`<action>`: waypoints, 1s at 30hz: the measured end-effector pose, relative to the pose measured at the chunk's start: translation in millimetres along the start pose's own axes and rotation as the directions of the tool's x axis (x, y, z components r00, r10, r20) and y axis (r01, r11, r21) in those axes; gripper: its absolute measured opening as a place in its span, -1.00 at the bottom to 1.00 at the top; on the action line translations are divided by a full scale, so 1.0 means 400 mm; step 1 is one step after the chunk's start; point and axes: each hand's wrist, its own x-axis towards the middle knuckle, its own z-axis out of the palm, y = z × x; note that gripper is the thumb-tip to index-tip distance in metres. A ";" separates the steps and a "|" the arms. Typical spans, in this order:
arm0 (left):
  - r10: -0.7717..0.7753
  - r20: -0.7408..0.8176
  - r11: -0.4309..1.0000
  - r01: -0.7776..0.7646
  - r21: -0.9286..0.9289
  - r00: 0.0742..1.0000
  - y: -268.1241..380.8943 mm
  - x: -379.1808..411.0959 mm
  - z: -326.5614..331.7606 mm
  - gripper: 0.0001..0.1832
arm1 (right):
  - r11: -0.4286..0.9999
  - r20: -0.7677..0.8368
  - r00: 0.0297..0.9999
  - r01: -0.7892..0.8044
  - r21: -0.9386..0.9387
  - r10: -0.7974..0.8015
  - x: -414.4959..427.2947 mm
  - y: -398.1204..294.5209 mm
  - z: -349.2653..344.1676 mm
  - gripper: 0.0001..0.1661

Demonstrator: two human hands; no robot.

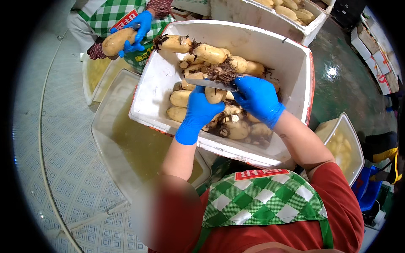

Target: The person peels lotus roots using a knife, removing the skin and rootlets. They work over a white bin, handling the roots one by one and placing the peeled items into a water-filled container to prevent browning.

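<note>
Both my hands wear blue gloves over a white foam box (294,82) of lotus roots. My left hand (202,107) holds a short lotus root piece (214,95) upright, its cut end near the blade. In my right hand (258,98) is a knife (210,84), its blade pointing left across the top of that piece. A clump of dark fibrous roots (223,72) lies just beyond the blade. Longer lotus root sections (208,53) with dark, rooty joints fill the back and middle of the box. Near the front wall, other roots (235,129) lie partly in murky water.
A co-worker in blue gloves (144,27) holds a lotus root (118,41) at upper left. A tub of yellowish water (107,126) stands left of the box, a tub with pale pieces (359,148) to the right. Another foam box of roots (316,23) stands behind. A hose (42,151) crosses the floor.
</note>
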 end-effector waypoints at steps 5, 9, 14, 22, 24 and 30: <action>0.079 0.011 0.997 -0.078 -0.025 0.997 -0.002 -0.002 -0.004 -0.34 | 0.997 0.007 1.000 -0.021 -0.079 0.021 -0.003 0.022 0.019 -0.89; 0.079 0.013 0.997 -0.079 0.008 0.997 -0.010 -0.001 -0.006 -0.34 | 0.975 0.075 0.981 -0.167 -0.144 0.180 0.014 0.074 0.037 -0.85; 0.074 0.033 0.995 -0.071 -0.073 0.997 -0.025 0.013 -0.002 -0.28 | 0.929 0.170 0.922 -0.312 -0.200 0.347 0.032 0.064 0.028 -0.79; 0.048 0.023 0.996 -0.050 0.075 0.999 -0.044 0.020 -0.003 -0.21 | 0.897 0.240 0.877 -0.355 -0.262 0.417 0.040 0.062 0.035 -0.79; 0.042 0.052 0.995 -0.038 -0.090 0.998 -0.064 0.015 0.004 -0.22 | 0.920 0.197 0.906 -0.338 -0.198 0.375 0.041 0.077 0.044 -0.78; 0.050 0.070 0.999 -0.049 -0.017 0.996 -0.071 0.033 0.003 -0.23 | 0.895 0.228 0.876 -0.368 -0.254 0.425 0.044 0.091 0.046 -0.77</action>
